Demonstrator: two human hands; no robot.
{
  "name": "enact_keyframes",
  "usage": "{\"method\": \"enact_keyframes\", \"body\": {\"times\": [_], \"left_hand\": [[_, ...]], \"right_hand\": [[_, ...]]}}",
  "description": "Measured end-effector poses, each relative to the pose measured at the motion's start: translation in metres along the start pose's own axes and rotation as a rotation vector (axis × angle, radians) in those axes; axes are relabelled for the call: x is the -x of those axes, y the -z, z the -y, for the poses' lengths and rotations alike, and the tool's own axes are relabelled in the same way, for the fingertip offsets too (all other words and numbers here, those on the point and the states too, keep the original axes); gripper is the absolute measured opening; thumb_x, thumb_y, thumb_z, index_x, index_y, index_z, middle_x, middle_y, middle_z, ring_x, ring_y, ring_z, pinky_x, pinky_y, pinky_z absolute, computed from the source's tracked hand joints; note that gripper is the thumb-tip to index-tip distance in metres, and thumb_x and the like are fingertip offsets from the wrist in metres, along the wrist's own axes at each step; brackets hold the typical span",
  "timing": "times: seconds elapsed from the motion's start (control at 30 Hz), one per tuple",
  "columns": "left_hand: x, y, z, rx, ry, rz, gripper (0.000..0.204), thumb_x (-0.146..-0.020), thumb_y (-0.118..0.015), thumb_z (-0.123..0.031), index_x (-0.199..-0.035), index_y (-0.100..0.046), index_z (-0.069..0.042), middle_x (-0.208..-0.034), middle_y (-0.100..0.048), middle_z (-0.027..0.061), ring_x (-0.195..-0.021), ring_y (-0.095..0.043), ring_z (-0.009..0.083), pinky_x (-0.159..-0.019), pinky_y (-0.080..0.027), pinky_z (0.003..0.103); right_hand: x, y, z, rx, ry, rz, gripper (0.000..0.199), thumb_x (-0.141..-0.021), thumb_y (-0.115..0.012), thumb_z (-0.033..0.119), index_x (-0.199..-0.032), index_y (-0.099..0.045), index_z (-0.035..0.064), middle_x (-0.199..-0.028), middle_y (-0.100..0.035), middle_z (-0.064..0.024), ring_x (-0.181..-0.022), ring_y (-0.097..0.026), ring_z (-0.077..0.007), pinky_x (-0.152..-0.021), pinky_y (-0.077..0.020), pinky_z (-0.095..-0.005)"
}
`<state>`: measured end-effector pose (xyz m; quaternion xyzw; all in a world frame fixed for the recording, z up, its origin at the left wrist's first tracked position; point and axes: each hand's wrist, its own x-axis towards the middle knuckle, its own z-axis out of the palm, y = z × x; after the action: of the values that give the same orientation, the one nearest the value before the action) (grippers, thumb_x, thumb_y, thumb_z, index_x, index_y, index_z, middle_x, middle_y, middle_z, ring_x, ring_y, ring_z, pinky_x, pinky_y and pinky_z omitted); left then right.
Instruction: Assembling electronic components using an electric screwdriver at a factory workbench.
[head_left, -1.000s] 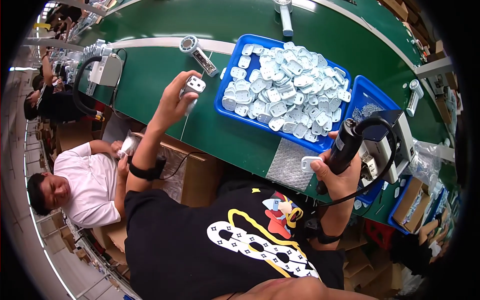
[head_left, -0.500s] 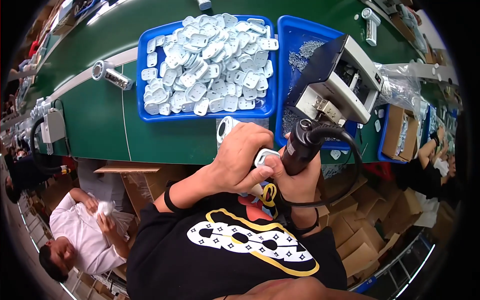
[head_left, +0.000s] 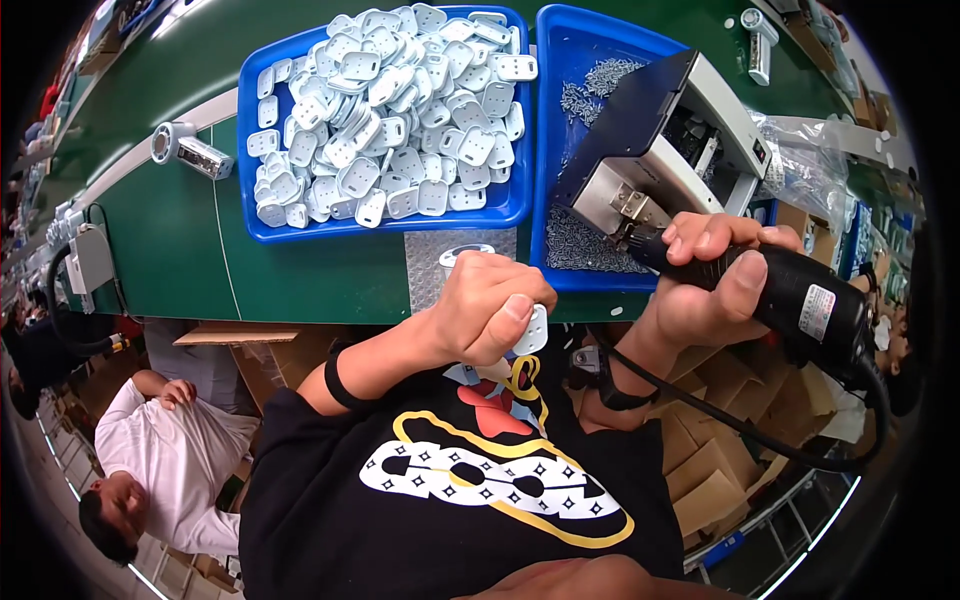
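On the workbench (head_left: pixel 180 250), a plate tray (head_left: pixel 300 234) holding loose plates (head_left: pixel 355 175) lies left of a screw tray (head_left: pixel 600 281). A screw feeder (head_left: pixel 640 120) stands over the latter's right part; a handheld device (head_left: pixel 204 156) lies left of the plate tray.

Green bench (head_left: pixel 180 270): left blue tray (head_left: pixel 249 160), right blue tray (head_left: pixel 575 48) just beside, bubble wrap (head_left: pixel 426 268), pale handheld device (head_left: pixel 190 150).

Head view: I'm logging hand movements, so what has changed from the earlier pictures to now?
The right hand let go of the white plate and swung the black screwdriver rightward, its tip now at the machine. The left hand holds that plate alone. Unchanged: the screwdriver in the right hand, the blue tray and the machine on the table.
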<state>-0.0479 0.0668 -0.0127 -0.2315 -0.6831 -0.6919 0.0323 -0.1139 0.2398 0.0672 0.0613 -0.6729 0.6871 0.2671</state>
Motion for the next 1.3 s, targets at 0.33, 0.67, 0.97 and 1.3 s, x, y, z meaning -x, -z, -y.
{"method": "enact_keyframes", "body": {"times": [0.33,0.67,0.97,1.3], "left_hand": [[0.007,-0.002,0.000,-0.112,-0.076,-0.080,0.037,-0.097,-0.037,-0.026,-0.080,-0.060,-0.002,-0.068,-0.058,0.0118,-0.054,-0.056,0.0320,-0.054,-0.048,0.043],[0.008,-0.014,-0.006,-0.003,-0.116,-0.204,0.045,-0.103,-0.035,-0.027,-0.068,-0.051,-0.004,-0.060,-0.052,0.0147,-0.058,-0.056,0.0369,-0.053,-0.044,0.043],[0.005,-0.014,-0.006,0.031,-0.129,-0.045,0.042,-0.103,-0.035,-0.026,-0.077,-0.058,-0.002,-0.066,-0.057,0.0152,-0.062,-0.058,0.0376,-0.058,-0.047,0.044],[0.003,0.015,0.000,0.023,-0.013,0.085,0.036,-0.098,-0.039,-0.022,-0.081,-0.064,-0.002,-0.070,-0.061,0.0135,-0.058,-0.061,0.0330,-0.057,-0.050,0.040]], "right_hand": [[0.000,-0.007,0.000,0.015,0.055,-0.016,0.045,-0.094,-0.062,0.042,-0.104,-0.051,-0.0002,-0.070,-0.049,-0.0077,-0.052,-0.046,-0.0184,-0.054,-0.0448,-0.0372],[-0.028,0.001,-0.015,-0.080,-0.024,0.149,0.024,-0.103,-0.055,0.021,-0.089,-0.048,0.0026,-0.064,-0.046,-0.0038,-0.046,-0.040,-0.0124,-0.042,-0.0375,-0.0236],[-0.003,0.015,0.010,-0.014,0.142,0.073,0.038,-0.100,-0.063,0.029,-0.114,-0.045,-0.0018,-0.067,-0.053,-0.0074,-0.048,-0.050,-0.0161,-0.045,-0.0441,-0.0280],[-0.012,-0.001,0.013,-0.024,-0.158,-0.008,0.036,-0.096,-0.064,0.035,-0.110,-0.051,0.0043,-0.066,-0.052,-0.0059,-0.047,-0.048,-0.0165,-0.051,-0.0453,-0.0332]]}}
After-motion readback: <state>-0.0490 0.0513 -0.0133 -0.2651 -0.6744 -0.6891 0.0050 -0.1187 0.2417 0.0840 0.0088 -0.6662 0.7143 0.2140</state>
